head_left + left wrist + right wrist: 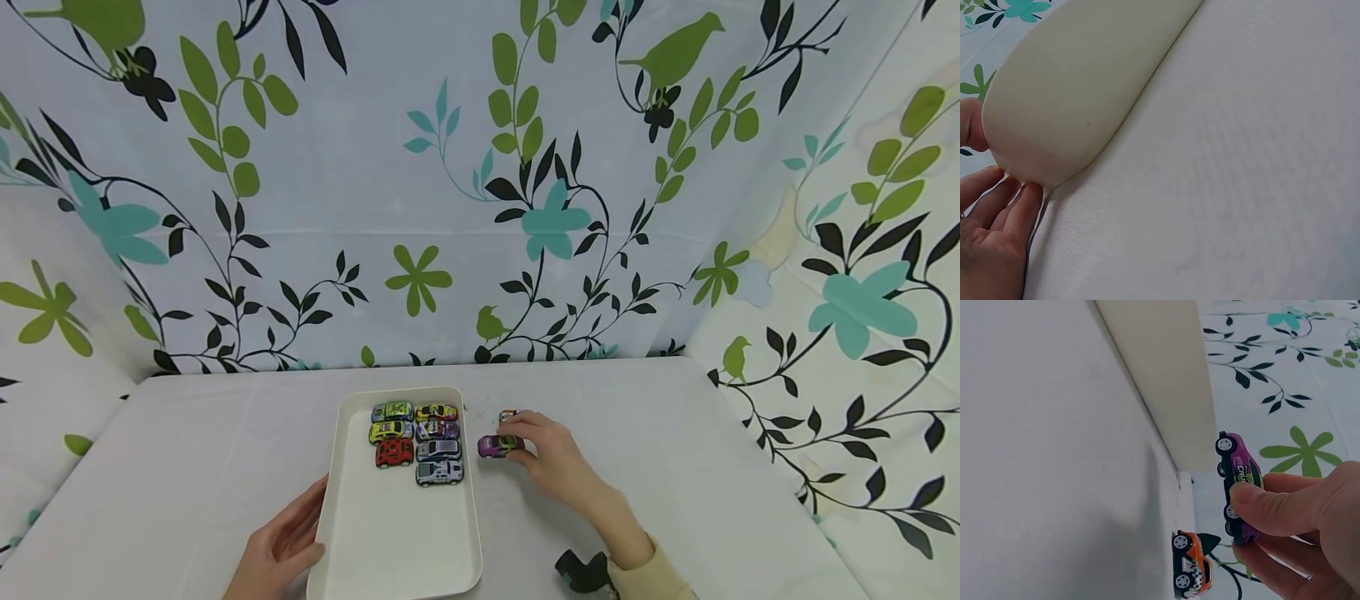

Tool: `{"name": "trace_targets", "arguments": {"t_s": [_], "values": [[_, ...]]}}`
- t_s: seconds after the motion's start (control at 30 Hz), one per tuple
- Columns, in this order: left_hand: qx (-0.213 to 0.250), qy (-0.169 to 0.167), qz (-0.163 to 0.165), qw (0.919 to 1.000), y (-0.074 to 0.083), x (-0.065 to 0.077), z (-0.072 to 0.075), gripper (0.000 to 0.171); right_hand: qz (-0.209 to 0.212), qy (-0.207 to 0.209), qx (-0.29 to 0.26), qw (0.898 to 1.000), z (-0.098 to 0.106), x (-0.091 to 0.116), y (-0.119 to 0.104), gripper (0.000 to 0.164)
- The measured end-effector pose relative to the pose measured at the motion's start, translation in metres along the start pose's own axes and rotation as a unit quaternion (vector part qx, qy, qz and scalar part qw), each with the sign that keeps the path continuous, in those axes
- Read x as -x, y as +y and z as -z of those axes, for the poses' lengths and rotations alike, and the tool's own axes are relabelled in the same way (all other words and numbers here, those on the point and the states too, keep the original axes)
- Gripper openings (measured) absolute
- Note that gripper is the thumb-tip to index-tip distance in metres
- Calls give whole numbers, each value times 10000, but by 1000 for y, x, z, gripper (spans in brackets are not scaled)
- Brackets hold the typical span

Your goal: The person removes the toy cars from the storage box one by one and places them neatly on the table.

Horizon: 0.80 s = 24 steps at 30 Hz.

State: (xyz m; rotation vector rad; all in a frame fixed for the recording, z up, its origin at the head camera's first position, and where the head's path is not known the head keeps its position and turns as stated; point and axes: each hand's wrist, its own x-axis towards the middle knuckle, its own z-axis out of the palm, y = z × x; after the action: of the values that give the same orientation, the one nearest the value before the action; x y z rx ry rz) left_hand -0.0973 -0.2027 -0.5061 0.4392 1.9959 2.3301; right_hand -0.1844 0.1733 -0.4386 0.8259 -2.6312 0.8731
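Note:
My left hand [281, 542] holds the left side of a white tray [397, 542], with the thumb over the rim and the fingers against the outer wall. In the left wrist view, fingertips [1032, 190] meet that wall [1085, 94]. Just right of the tray, my right hand [555, 467] pinches a purple toy car [495, 447] between thumb and fingers. The right wrist view shows this purple toy car [1241, 487] raised above the table, its wheels facing left. An orange and white toy car [1191, 565] stands on the table close by, partly covered by the hand in the head view.
Several toy cars stand in two columns in the tray's upper part, among them a red one [394, 452] and a silver one [439, 473]. A white cloth covers the table [637, 417]. Leaf-patterned fabric [360, 167] hangs behind. A black strap piece [581, 572] is by the right wrist.

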Motion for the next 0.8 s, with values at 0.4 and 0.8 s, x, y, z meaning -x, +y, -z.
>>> {"name": "trace_targets", "arguments": {"t_s": [0.4, 0.8], "values": [[12, 17, 147, 9999, 0, 0, 0, 70, -572, -237, -101, 9980, -7, 3, 24, 34], [35, 21, 113, 9999, 0, 0, 0, 70, -520, -227, 162, 9983, -13, 5, 35, 32]]}}
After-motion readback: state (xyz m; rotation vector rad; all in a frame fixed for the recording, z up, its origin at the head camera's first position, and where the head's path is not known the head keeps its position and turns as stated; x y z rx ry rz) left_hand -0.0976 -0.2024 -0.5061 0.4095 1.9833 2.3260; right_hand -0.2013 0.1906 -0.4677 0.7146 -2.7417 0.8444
